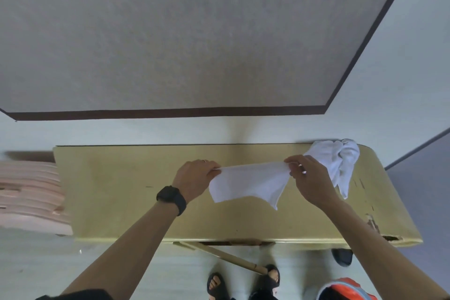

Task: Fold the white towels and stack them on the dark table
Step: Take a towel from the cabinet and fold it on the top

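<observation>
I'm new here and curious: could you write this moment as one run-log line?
left hand: pinching towel edge | right hand: pinching other end | towel: stretched above table | pile: unfolded, table's far right

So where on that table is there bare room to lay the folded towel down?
The table is bare across its whole left half, from the left hand out to the left edge, and along the near edge below the held towel. The right end is crowded: a crumpled towel pile sits at the far right corner, behind the right hand.
</observation>
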Motion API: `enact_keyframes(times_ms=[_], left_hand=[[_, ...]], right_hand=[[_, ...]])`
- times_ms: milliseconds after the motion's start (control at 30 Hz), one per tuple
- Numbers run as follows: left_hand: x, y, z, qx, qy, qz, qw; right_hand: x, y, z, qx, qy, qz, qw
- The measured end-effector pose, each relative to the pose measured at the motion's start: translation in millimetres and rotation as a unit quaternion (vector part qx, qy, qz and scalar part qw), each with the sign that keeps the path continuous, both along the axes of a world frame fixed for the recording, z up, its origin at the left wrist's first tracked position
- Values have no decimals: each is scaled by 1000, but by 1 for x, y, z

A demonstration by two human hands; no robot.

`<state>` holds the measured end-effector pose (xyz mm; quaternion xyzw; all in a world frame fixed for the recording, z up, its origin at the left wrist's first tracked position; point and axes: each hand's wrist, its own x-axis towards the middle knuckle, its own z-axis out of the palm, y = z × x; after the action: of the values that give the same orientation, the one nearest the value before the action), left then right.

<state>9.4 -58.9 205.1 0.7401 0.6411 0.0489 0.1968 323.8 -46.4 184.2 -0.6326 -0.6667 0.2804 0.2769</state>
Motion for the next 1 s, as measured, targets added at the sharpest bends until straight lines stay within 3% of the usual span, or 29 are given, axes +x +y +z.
enact_keyframes(times_ms=[233, 567, 767, 1000], left_hand=[[-42, 51, 8, 75, 59, 23, 995], [-64, 44, -29, 197, 81, 19, 977], [-61, -22, -108, 133, 89, 3, 987], [-55, -115, -193, -43, 98, -25, 994]], right_hand=[[-22, 43, 4, 35, -91, -17, 995], [-38, 43, -16, 61, -80, -27, 995], [-36, -21, -95, -48, -125, 3, 991], [-31, -110, -167, -217, -190, 67, 955]])
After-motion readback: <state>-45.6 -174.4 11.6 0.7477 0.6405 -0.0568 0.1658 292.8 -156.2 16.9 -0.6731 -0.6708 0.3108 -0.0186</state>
